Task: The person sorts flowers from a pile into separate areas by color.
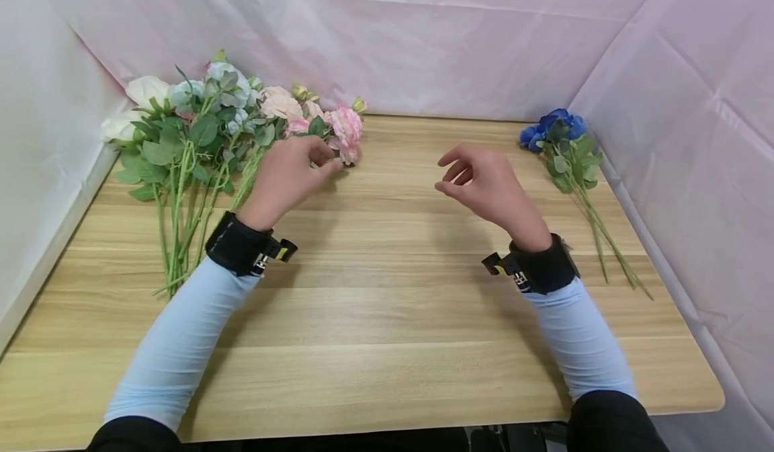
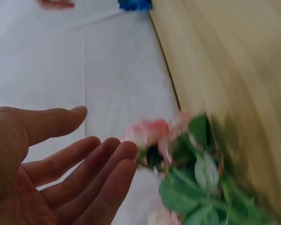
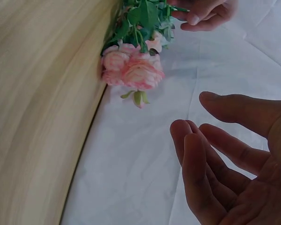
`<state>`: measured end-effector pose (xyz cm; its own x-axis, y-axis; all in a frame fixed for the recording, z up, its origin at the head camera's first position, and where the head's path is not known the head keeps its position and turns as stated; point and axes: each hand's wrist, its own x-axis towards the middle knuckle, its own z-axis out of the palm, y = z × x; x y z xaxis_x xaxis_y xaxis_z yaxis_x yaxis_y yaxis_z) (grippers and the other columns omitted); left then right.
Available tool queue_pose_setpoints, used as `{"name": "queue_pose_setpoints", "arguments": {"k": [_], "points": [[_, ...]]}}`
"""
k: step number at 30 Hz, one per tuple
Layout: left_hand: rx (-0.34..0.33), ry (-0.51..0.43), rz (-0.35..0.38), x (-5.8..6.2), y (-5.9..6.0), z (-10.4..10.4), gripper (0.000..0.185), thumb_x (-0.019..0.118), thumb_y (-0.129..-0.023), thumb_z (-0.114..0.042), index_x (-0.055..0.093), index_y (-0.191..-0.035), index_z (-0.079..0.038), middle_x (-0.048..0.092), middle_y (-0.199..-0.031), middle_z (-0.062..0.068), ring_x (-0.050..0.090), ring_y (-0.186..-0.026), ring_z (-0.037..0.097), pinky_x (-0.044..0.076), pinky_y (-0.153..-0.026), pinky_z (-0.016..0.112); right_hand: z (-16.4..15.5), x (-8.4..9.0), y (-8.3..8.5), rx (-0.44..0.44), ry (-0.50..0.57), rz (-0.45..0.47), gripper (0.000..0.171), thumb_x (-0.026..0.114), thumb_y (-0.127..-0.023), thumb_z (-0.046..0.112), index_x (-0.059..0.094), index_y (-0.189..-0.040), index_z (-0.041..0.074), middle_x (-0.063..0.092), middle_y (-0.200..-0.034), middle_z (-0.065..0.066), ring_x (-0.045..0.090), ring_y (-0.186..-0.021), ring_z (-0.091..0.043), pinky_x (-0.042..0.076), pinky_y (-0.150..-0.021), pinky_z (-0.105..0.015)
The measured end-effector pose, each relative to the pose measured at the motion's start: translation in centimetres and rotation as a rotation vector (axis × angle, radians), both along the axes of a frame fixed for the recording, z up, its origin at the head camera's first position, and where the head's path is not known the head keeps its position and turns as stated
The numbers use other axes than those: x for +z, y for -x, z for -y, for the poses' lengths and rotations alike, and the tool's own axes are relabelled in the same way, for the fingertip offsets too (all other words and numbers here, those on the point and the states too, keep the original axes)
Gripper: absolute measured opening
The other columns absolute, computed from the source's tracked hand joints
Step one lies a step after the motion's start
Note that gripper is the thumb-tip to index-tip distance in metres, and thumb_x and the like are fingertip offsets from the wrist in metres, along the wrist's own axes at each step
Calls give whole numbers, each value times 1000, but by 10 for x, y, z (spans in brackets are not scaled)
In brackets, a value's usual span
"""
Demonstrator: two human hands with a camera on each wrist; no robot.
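My left hand hovers over the right side of a bunch of artificial flowers, its fingers loosely bent and holding nothing. Beside its fingertips are pink peonies, which the left wrist view shows blurred, apart from the hand. Farther left in the same bunch lie white roses and pale blue flowers, their green stems pointing toward me. My right hand is held above the bare wood, thumb and fingers apart, with nothing between them. To its right lie blue flowers with leaves and thin stems.
The wooden table has a rounded front right corner. Pale pinkish cloth hangs behind it and along both sides. Each wrist wears a black band with a small camera.
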<state>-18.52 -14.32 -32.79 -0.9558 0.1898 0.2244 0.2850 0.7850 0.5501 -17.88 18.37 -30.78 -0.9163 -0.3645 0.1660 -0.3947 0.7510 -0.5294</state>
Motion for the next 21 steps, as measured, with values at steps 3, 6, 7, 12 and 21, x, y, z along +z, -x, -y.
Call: {"name": "queue_pose_setpoints", "arguments": {"k": [3,6,7,12,21], "points": [[73,5,7,4,6,21,31,71,-98,-31,75,-114,-5,78,-107,18,71,-87,32,50,-76,43,2,-4,1,11,-5,8,28,80,-91,18,72,-117,9,78,-95,-10,75,-84,-23,56,-73,-36],[155,29,22,5,11,43,33,71,-98,-32,75,-116,-4,77,-108,20,70,-86,35,49,-72,42,3,-6,2,17,-3,24,27,80,-91,18,72,-116,10,78,-95,-9,75,-84,-23,57,-74,-37],[177,36,35,5,12,51,35,70,-98,-32,74,-119,-3,77,-110,21,70,-88,36,50,-73,44,4,-6,2,19,-6,25,27,80,-91,18,72,-116,10,78,-95,-8,74,-84,-22,57,-74,-38],[256,120,94,-3,18,82,29,73,-96,-30,75,-100,-1,71,-80,19,63,-74,38,46,-63,44,6,-5,1,25,-5,28,27,80,-90,18,72,-115,11,78,-95,-7,74,-83,-20,57,-74,-38],[262,229,268,-18,23,103,52,67,-95,-17,34,-54,-19,20,-55,-6,21,-49,13,22,-49,30,7,-9,-1,12,-19,50,27,79,-92,20,72,-117,10,78,-97,-9,74,-85,-22,57,-75,-40]]}}
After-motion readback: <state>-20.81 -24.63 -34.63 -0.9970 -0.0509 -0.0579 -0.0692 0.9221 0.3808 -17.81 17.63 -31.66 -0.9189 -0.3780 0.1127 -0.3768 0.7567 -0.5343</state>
